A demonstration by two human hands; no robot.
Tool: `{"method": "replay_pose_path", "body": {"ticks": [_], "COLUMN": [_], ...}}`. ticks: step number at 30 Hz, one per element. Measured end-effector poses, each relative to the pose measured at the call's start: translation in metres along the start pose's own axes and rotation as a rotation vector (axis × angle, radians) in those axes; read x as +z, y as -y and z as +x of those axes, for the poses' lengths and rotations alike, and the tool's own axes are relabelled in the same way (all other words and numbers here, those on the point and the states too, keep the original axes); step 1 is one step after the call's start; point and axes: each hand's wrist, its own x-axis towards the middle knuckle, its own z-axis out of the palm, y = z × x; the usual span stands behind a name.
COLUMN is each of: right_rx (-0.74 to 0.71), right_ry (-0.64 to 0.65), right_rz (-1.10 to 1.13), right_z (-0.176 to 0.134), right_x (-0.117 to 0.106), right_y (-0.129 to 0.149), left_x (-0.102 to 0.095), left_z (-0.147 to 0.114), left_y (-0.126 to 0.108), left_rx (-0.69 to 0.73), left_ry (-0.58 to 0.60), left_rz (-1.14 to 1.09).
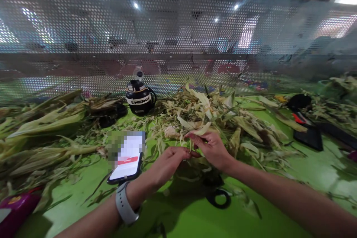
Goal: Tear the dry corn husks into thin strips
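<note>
Husk strip (203, 129): pale yellow-green, thin, dry-looking, broad and curled at its upper part, with a narrower part running down between the fingers; it is held just above the surface (192, 221), in front of a loose pile of husks (206, 109). Pile is a mix of straw, green and brownish pieces, many torn narrow and twisted. Longer, broader leaves (52, 126) lie heaped at the left, some greener and still joined at a stalk end. Container: one black jug (139, 106) with a side handle and a white band reading "ENERGY", upright at the back of the surface between the leaves and the pile; its clear cap stands raised, contents not visible. Left hand (171, 158), with a watch (125, 204) on a light grey band at the wrist, is nearly closed, thumb and fingertips pinched together on the narrow lower part of the strip; exact contact is partly hidden. Right hand (214, 150) is bent over from the right, fingers curled, thumb and forefinger gripping the broader upper part; the fingertips of the two hands are close together. A phone (128, 161) with a lit, partly blurred screen lies just left of the left hand. Below the right hand, a black ring-shaped handle (229, 199) lies on the green surface, the rest of it in shadow.
</note>
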Motion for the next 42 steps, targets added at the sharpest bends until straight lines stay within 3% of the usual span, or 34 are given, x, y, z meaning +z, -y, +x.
{"method": "replay_pose_path", "body": {"ticks": [10, 16, 22, 30, 37, 42], "right_rx": [0.022, 0.032, 0.086, -0.014, -0.047, -0.063], "right_ry": [0.002, -0.025, 0.002, 0.010, 0.033, 0.035], "right_rz": [0.028, -0.025, 0.114, 0.041, -0.013, -0.046], "right_z": [0.003, 0.011, 0.014, 0.006, 0.008, 0.019], "right_x": [0.000, 0.003, 0.009, 0.013, 0.011, 0.015], "right_y": [-0.001, -0.006, -0.012, -0.004, 0.005, 0.001], "left_x": [0.003, 0.004, 0.007, 0.008, 0.010, 0.006], "left_z": [-0.004, 0.004, 0.007, 0.001, -0.005, 0.002], "left_y": [-0.014, -0.005, 0.000, -0.010, -0.020, -0.010], "left_rx": [-0.075, -0.105, -0.121, -0.120, -0.133, -0.195], "left_ry": [-0.058, -0.163, -0.207, -0.170, -0.215, -0.236], "left_rz": [-0.111, -0.093, -0.191, -0.109, -0.112, -0.150]}}
